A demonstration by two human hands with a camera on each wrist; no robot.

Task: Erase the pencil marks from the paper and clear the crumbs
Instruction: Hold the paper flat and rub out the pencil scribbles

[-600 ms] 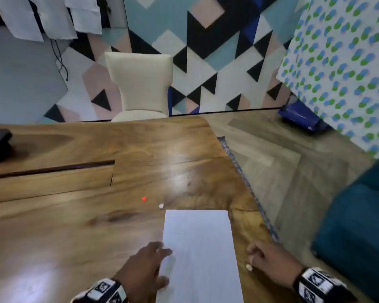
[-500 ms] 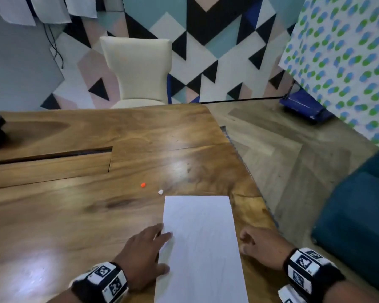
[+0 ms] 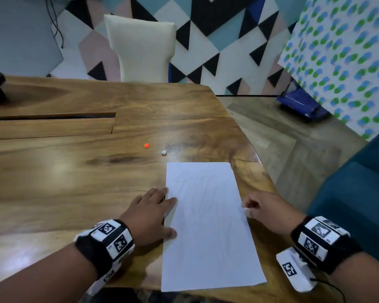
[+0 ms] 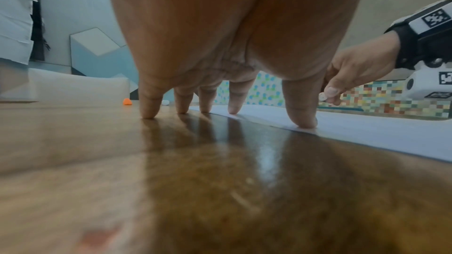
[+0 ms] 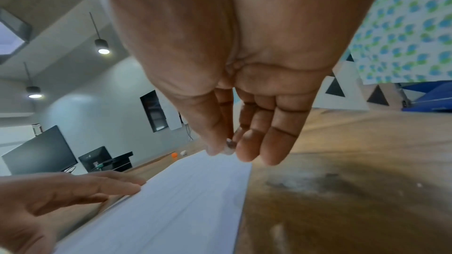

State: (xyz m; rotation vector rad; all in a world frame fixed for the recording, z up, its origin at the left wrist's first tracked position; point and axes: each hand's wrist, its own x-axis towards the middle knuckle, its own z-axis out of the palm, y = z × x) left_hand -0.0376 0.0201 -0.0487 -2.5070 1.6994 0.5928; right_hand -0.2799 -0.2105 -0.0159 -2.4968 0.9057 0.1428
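Since the earlier frame the right hand (image 3: pixel 269 212) had shifted to the right edge of the paper (image 3: pixel 208 226), fingers pinching a small white eraser (image 4: pixel 322 96), while the left hand (image 3: pixel 150 215) pressed flat on its left edge on the worktop (image 3: pixel 74 193); hard rubbing might crumple the sheet.

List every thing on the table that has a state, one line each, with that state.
White sheet of paper: flat on the wooden table, faint pencil marks not yet erased.
Left hand: fingers straight, pressing the paper's left edge.
Right hand: pinching a small white eraser at the paper's right edge.
Small orange piece: loose on the table.
Small white piece: loose beside it.
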